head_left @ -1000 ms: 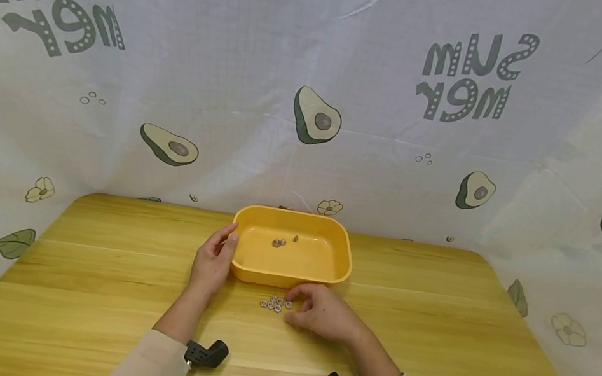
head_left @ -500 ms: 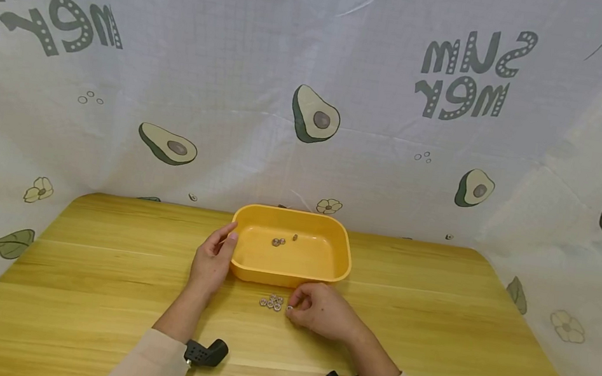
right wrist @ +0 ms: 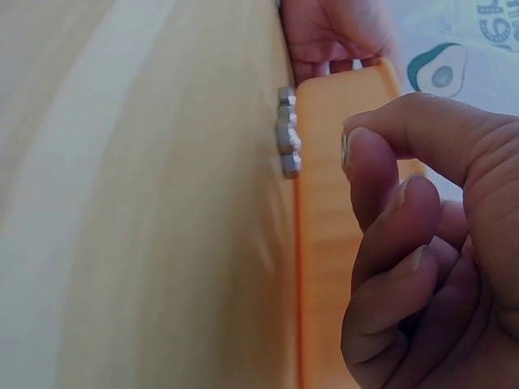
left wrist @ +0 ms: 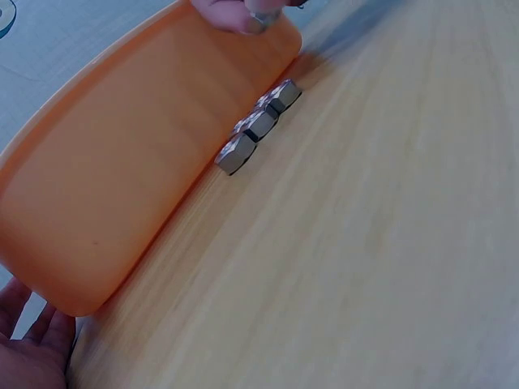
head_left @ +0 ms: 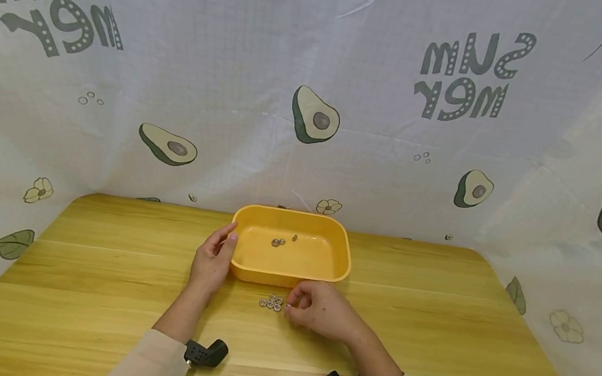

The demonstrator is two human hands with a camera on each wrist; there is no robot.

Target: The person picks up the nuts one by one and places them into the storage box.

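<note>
The right hand (head_left: pixel 323 310) pinches one nut (right wrist: pixel 346 152) between thumb and forefinger, just beside the loose nuts (head_left: pixel 271 302), which lie between both hands, before the box (head_left: pixel 259 277). The left hand (head_left: pixel 211 265), fingers loosely extended, rests against the box's end.

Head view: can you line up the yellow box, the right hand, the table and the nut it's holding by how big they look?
Largest to smallest:
1. table
2. yellow box
3. right hand
4. nut, only partly showing
</note>
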